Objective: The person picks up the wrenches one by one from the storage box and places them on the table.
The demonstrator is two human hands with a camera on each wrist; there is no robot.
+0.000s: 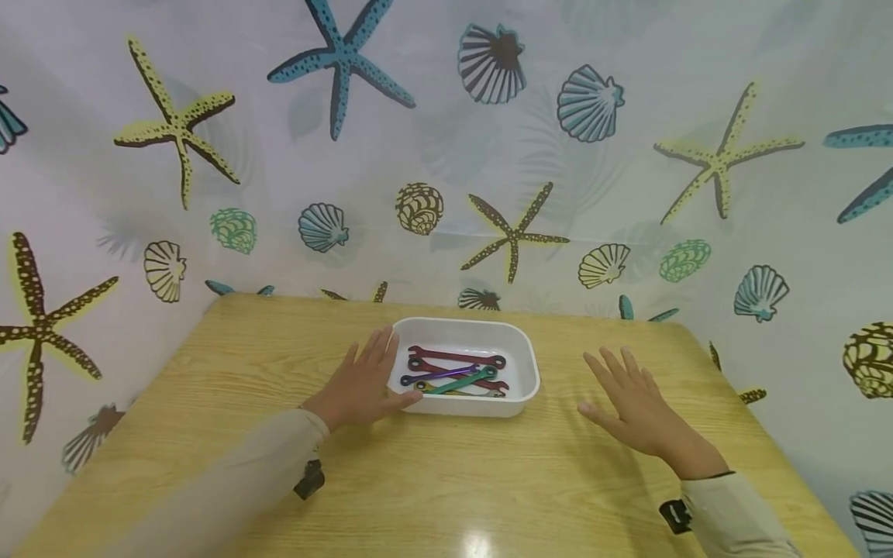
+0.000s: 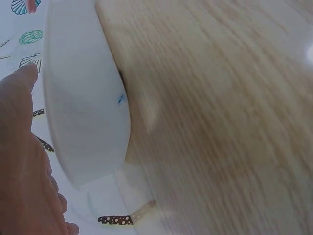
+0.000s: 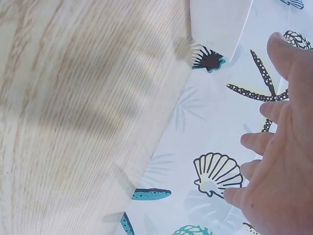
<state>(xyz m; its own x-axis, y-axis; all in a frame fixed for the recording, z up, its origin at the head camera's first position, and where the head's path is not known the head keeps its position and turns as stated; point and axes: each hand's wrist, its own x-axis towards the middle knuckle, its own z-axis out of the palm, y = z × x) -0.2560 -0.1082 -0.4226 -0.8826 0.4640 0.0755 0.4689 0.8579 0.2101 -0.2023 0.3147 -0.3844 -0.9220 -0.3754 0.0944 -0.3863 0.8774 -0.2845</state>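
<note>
A white plastic tub (image 1: 523, 387) stands on the wooden table, holding several coloured wrenches. Among them are a red wrench (image 1: 453, 356), a purple wrench (image 1: 436, 377) and a green wrench (image 1: 463, 380); a yellowish one lies partly hidden beneath. My left hand (image 1: 366, 384) is at the tub's left end, fingers straight, thumb over the near rim; whether it touches cannot be told. To the right of the tub, apart from it, my right hand (image 1: 631, 407) hovers with fingers spread, holding nothing. In the left wrist view the tub's outer wall (image 2: 88, 98) fills the area beside the thumb.
The light wooden table (image 1: 446, 473) extends around the tub on all sides. A pale curtain (image 1: 432, 147) printed with starfish and shells hangs behind the table and along both sides. Dark straps with small devices sit at both wrists.
</note>
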